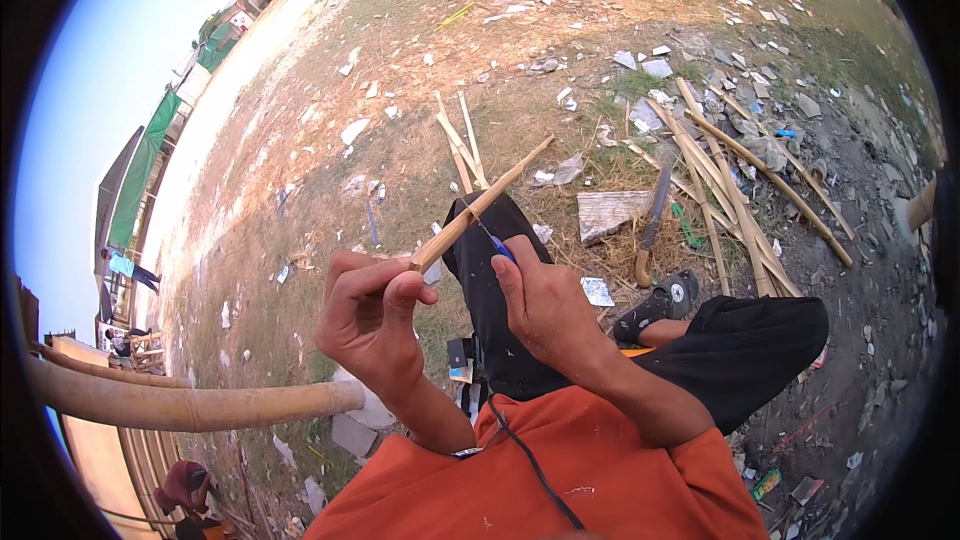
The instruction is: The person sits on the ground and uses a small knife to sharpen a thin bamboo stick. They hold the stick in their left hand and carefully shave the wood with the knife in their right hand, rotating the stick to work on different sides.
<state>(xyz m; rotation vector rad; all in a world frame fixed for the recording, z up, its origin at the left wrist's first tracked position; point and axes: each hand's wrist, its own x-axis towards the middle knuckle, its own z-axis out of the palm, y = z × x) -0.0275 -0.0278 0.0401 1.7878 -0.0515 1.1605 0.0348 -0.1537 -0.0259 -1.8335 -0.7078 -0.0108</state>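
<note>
A split bamboo strip slants up and away over my bent knee, its near end pinched between the thumb and fingers of my left hand. My right hand is closed round the blue handle of a small knife. The thin blade lies against the strip's side, around its middle. Part of the handle is hidden inside my right fist.
To the right lie a machete with a wooden handle, a pale wood block and several bamboo strips. A thick bamboo pole juts in at left. Litter and rubble dot the ground. People are at far left.
</note>
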